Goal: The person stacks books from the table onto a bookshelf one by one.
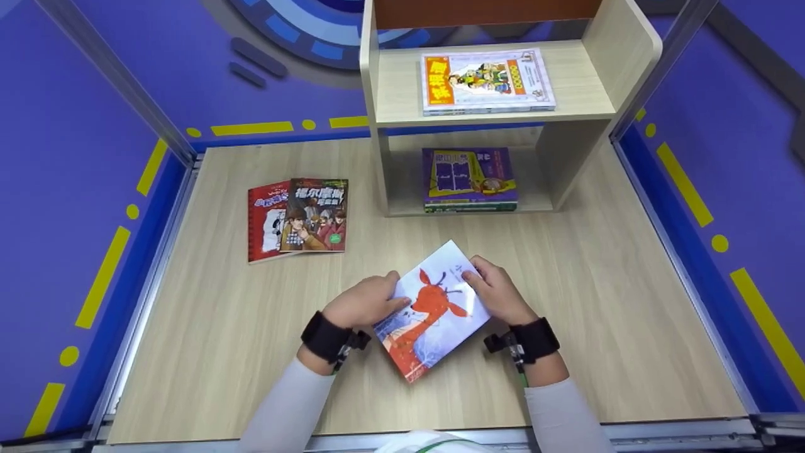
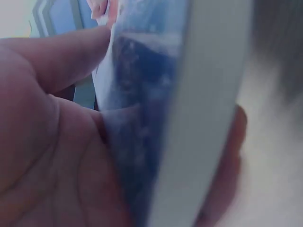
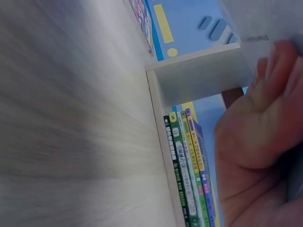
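Observation:
Both hands hold a pale book with a red deer on its cover (image 1: 434, 314), tilted at an angle over the front middle of the table. My left hand (image 1: 365, 301) grips its left edge, thumb on the cover; in the left wrist view the fingers (image 2: 236, 137) wrap behind the page block (image 2: 208, 94). With the thumb on the front, my right hand (image 1: 500, 292) pinches the upper right edge. In the right wrist view that hand (image 3: 265, 142) shows curled fingers at the corner of the book (image 3: 265, 23).
A wooden two-level shelf (image 1: 371, 94) stands at the back. A white comic book (image 1: 484, 82) tops its upper level; a purple book (image 1: 468, 176) tops a stack below. At left, a detective book (image 1: 317, 217) overlaps a red book (image 1: 264, 233) on the table (image 1: 207, 352).

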The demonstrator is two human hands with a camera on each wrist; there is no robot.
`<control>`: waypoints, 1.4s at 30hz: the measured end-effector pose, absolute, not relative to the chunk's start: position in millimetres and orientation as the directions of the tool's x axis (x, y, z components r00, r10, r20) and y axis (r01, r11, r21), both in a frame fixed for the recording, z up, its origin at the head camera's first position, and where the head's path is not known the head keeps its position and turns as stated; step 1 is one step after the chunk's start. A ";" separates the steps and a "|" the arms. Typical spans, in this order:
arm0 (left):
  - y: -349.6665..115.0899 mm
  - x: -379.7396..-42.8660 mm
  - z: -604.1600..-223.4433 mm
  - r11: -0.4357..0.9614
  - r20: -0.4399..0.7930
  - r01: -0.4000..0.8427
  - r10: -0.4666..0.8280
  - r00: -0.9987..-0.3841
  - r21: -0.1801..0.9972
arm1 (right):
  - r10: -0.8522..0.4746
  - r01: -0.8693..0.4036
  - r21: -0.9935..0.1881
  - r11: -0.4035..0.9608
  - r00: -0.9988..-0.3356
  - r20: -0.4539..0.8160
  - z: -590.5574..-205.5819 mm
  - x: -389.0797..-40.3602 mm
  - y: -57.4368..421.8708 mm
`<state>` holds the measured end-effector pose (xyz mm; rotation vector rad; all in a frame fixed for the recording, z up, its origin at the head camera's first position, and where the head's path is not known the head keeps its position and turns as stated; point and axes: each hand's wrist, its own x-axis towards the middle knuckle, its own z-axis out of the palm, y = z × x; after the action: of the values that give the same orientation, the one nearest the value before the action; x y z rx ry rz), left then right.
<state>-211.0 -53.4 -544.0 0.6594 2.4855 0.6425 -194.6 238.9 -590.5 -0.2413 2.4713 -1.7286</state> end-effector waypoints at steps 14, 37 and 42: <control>-38.5 -243.1 -529.6 0.600 -0.323 0.384 0.748 -0.579 0.702 | -0.300 -0.027 -0.945 0.326 -0.951 -0.076 -588.7 -202.9 264.3; -28.1 -253.8 -534.0 0.507 -0.283 0.313 0.787 -0.549 0.803 | -0.324 -0.007 -0.986 0.168 -0.945 -0.048 -583.8 -216.0 247.1; -35.3 -251.8 -532.1 0.503 -0.222 0.290 0.731 -0.645 0.814 | -0.051 0.086 -0.981 -0.172 -0.996 -0.078 -586.8 -215.7 242.1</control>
<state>-251.8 -35.3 -532.1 0.8341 2.1931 1.0408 -215.7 242.1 -586.8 0.0416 1.9608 -2.3391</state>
